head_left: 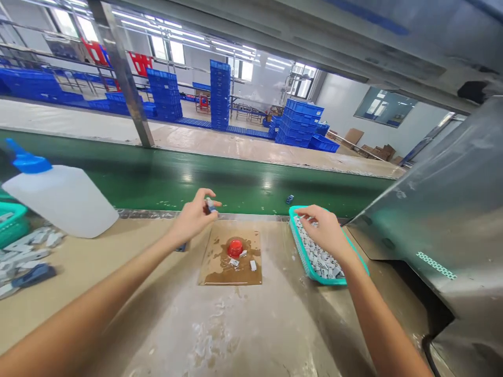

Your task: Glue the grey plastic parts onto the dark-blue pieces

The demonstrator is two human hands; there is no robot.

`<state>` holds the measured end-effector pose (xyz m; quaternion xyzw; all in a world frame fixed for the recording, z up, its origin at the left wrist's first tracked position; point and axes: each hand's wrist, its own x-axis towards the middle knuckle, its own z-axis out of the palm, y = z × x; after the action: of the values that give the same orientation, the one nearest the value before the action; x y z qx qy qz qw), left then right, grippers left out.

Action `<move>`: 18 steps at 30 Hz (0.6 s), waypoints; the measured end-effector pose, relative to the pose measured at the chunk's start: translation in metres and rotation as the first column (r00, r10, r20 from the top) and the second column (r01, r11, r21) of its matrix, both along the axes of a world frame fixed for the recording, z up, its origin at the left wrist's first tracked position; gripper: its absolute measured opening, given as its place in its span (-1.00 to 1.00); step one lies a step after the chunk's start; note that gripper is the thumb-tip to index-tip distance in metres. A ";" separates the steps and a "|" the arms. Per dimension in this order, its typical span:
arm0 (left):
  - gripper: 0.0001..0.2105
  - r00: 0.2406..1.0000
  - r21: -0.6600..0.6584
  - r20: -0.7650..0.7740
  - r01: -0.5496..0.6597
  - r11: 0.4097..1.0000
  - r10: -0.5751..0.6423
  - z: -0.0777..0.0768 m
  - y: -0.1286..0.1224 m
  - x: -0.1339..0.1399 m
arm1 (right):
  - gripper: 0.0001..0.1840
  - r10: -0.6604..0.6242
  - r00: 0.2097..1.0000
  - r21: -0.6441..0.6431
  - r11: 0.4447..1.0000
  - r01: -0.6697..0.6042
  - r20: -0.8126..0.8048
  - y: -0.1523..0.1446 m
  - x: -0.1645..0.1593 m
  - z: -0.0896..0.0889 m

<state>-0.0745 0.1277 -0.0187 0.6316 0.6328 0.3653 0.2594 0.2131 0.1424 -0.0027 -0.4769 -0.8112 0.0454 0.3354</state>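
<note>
My left hand [195, 213] is closed on a small white-and-blue plastic piece [211, 205], pinched between thumb and fingers above the near edge of the green belt. My right hand [321, 226] hovers over a teal basket [314, 280] full of small white-grey plastic pieces [323, 262]. Its fingers are bent and apart, with nothing visible between them. Between the hands lies a wet brown board [214, 262] bearing a small red round cup [236, 247]. Close by the cup are white pieces [253, 265], three in all.
At left stands a white squeeze bottle [65, 201] with a blue cap, beside loose grey-white pieces [29, 254] and another green basket [11, 222]. One small blue piece [290, 199] lies on the green belt [220, 183]. A metal housing [444, 209] borders the right side.
</note>
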 end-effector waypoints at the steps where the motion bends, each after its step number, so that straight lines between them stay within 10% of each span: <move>1: -0.61 0.970 0.004 -0.242 -0.029 1.000 0.029 0.000 0.011 -0.007 | -0.71 -0.026 0.995 -0.088 0.996 0.034 0.093 0.005 0.016 -0.005; 6: -0.49 0.671 -0.167 -0.739 -0.090 0.982 -0.064 -0.001 0.062 -0.013 | -0.64 0.070 0.963 -0.330 0.944 0.020 0.260 0.014 0.047 -0.029; 11: -0.38 0.625 -0.239 -0.768 -0.076 0.968 -0.140 -0.004 0.101 0.040 | -0.76 -0.032 0.965 -0.217 0.972 0.091 0.262 0.016 0.031 -0.036; 18: -0.48 0.575 -0.231 -0.723 0.321 0.918 -0.383 0.000 0.137 0.134 | -0.83 -0.095 0.981 -0.147 0.982 0.121 0.168 0.018 0.033 -0.039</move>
<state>0.0598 0.2643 -0.0191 0.8278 0.5573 -0.0138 0.0630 0.2461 0.1608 -0.0414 -0.5474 -0.8022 0.0522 0.2327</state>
